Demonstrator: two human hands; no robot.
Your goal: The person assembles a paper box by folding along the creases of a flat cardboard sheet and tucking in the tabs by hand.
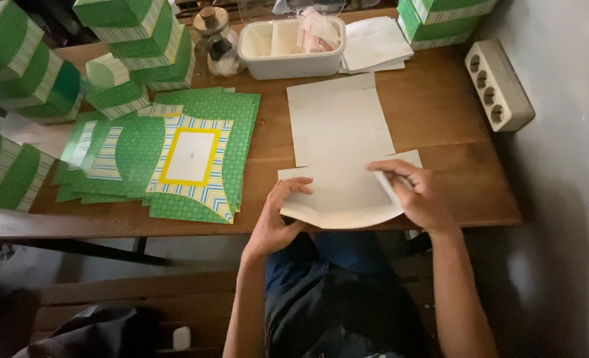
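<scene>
- The wooden table (440, 106) fills most of the view; its near edge runs just in front of the seated person, and its right end stops short of the grey wall, where a white socket strip (498, 85) leans.
- Open room is scarce: bare wood shows mainly to the right of the work and in a narrow strip between the two sheets of card.
- Folded green boxes (22, 66) are heaped along the left and back, many cut off by the frame; more stand at the back right corner (440, 20).
- A fanned pile of flat green patterned blanks (188, 156) lies left of centre, printed side up, the lower corner reaching the table's front edge.
- The unfolded white card blank (341, 142) lies plain side up just right of that pile, its curved near flap overhanging the front edge.
- The white tub (288, 46) at the back has compartments; pale pink-and-white pieces sit in the right one, too blurred to name.
- A small glass jar (218, 43) stands beside the tub; its contents are unclear.
- The left hand (281, 212) grips the blank's near left edge, thumb under.
- The right hand (417, 189) pinches the right side flap, bending it up.
</scene>
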